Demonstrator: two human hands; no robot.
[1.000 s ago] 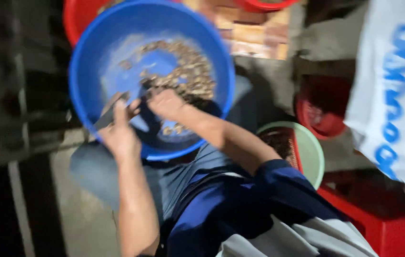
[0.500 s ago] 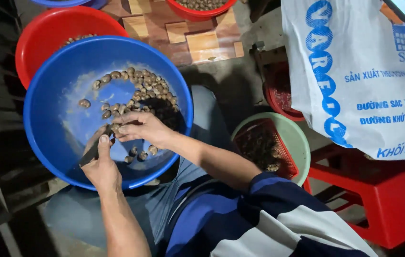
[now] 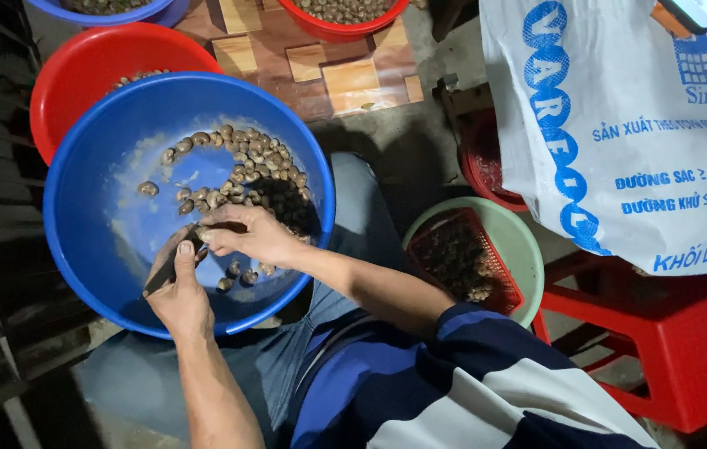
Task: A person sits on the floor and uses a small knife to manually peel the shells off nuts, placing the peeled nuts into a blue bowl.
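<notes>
The left hand [image 3: 177, 291] grips a dark-handled knife [image 3: 172, 264], thumb laid along it. The right hand [image 3: 247, 235] pinches a small brown nut [image 3: 201, 234] at the blade's tip, just above the bottom of a large blue basin [image 3: 79, 224] resting on the person's lap. More nuts [image 3: 247, 162] lie heaped in the basin's far half. Behind it sits a red basin [image 3: 79, 62]; to the right stand a green bowl [image 3: 528, 249] holding a red basket [image 3: 499, 270], a red stool [image 3: 677, 349] and a white printed sack [image 3: 619, 125].
</notes>
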